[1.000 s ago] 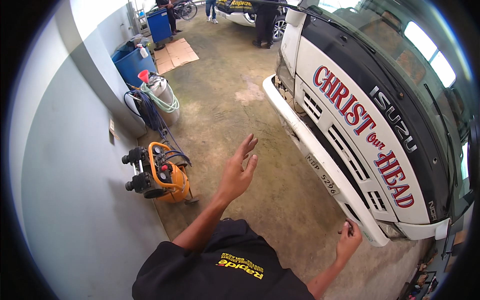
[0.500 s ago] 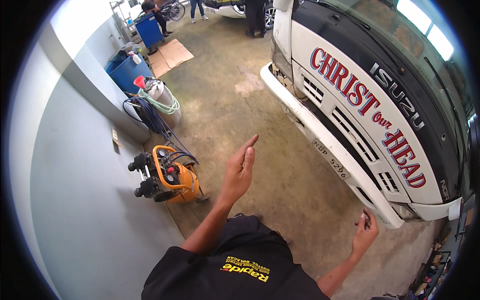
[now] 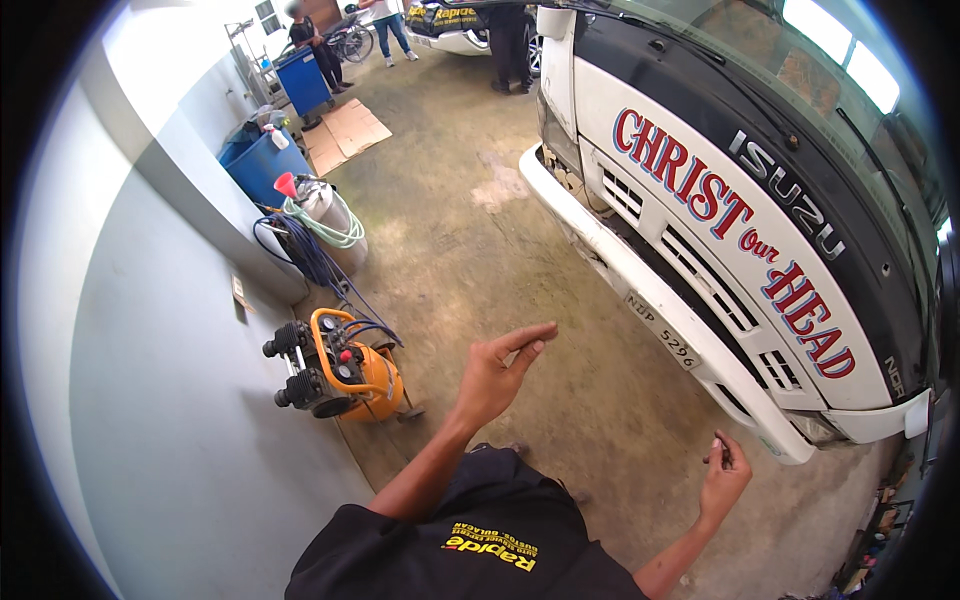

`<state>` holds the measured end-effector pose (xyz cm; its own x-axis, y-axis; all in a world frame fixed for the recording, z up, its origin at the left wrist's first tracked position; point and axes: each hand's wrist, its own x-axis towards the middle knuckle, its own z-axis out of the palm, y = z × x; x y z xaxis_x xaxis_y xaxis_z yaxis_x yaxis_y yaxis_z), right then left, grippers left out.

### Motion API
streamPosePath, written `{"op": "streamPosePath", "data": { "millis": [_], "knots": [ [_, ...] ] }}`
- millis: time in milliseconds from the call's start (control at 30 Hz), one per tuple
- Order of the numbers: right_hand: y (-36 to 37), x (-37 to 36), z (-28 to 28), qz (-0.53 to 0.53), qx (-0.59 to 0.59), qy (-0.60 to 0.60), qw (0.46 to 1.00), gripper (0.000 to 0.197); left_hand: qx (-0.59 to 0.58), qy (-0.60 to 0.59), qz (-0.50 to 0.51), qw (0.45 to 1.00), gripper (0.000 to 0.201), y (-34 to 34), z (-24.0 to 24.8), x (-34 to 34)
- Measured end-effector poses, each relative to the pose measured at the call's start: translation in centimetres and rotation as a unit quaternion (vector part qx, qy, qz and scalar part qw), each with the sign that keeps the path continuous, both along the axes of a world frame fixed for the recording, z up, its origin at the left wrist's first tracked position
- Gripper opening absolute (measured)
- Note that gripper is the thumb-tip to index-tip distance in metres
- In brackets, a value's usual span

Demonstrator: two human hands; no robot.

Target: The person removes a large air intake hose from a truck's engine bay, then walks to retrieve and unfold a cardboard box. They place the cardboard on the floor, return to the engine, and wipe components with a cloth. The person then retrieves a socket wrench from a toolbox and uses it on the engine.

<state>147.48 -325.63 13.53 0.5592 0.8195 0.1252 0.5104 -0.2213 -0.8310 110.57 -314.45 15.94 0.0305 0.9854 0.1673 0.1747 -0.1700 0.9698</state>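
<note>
My left hand [image 3: 503, 372] is raised over the floor in front of my body, its fingers stretched out and the thumb a little apart from them. Nothing shows in it. Over to the right, my right hand [image 3: 726, 478] hangs near the corner of the truck's white bumper [image 3: 660, 320], apart from it. Its fingers are bent toward the thumb; a dark patch shows at the fingertips, too small to tell whether it is a held thing or dirt. The truck [image 3: 690, 170] has a white and black front with red lettering.
An orange air compressor [image 3: 375, 385] stands by the grey wall at left. Beyond it are coiled hoses [image 3: 310, 250], a metal tank [image 3: 345, 240] with a red funnel, a blue drum [image 3: 265, 165] and flattened cardboard [image 3: 345, 135]. Several people and a car [image 3: 465, 35] are at the back.
My left hand has tipped from pointing upward to pointing right, and sits slightly lower. My right hand has shifted slightly. The whole view has tilted up a little.
</note>
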Motion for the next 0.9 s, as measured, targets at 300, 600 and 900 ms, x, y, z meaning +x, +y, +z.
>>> {"op": "streamPosePath", "data": {
  "millis": [300,600,900],
  "knots": [
    [-2.6,3.1,3.6,-0.125,0.062,-0.025,0.990,0.021,-0.089,0.125,-0.069,0.986,0.035,-0.8,1.4,7.2],
    [-25.3,15.7,2.0,-0.424,0.114,-0.019,0.898,0.020,0.027,0.005,-0.379,0.925,0.032,-5.5,0.0,35.1],
    [-43.5,25.4,1.1,-0.580,0.116,0.048,0.805,0.017,0.040,0.049,-0.528,0.847,0.018,-18.4,-1.7,59.3]
  ]
}}
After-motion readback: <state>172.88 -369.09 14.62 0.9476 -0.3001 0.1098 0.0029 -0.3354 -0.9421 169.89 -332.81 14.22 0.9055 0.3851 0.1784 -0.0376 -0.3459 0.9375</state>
